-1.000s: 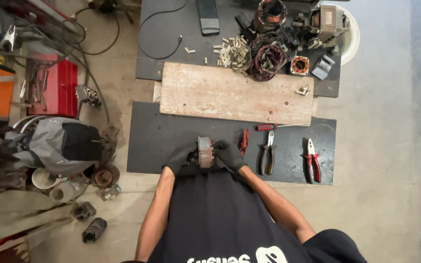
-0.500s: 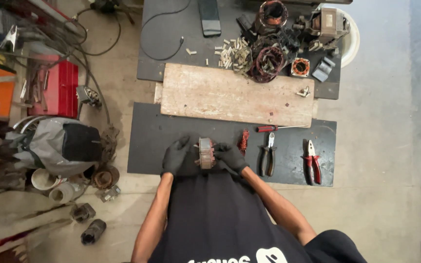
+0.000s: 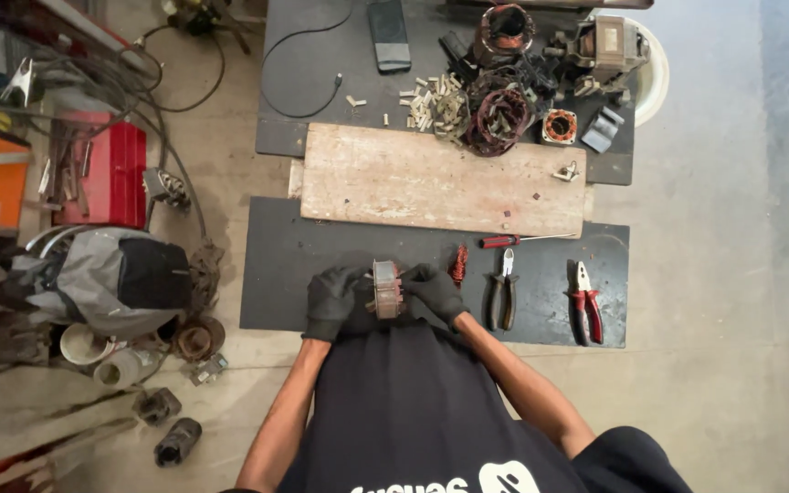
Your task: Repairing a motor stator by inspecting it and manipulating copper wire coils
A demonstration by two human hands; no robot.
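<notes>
Both my hands wear black gloves and hold a small round motor stator (image 3: 385,289) upright over the near edge of a black mat (image 3: 276,265). My left hand (image 3: 332,299) grips its left side, my right hand (image 3: 434,290) its right side. Just to the right of my right hand lies a small coil of reddish copper wire (image 3: 457,265). Beyond it on the mat lie black-handled pliers (image 3: 502,290), red-handled pliers (image 3: 584,302) and a red-handled screwdriver (image 3: 513,241).
A worn wooden board (image 3: 440,180) lies across the mat ahead. Behind it sit wound stators (image 3: 502,119), small cut pieces (image 3: 436,100), a phone (image 3: 388,34) and a white bucket (image 3: 652,73). At left are a red toolbox (image 3: 107,173), a grey bag (image 3: 107,278) and cables.
My hands and the stator have shifted slightly forward over the mat; my left hand has closed more firmly on the stator's side.
</notes>
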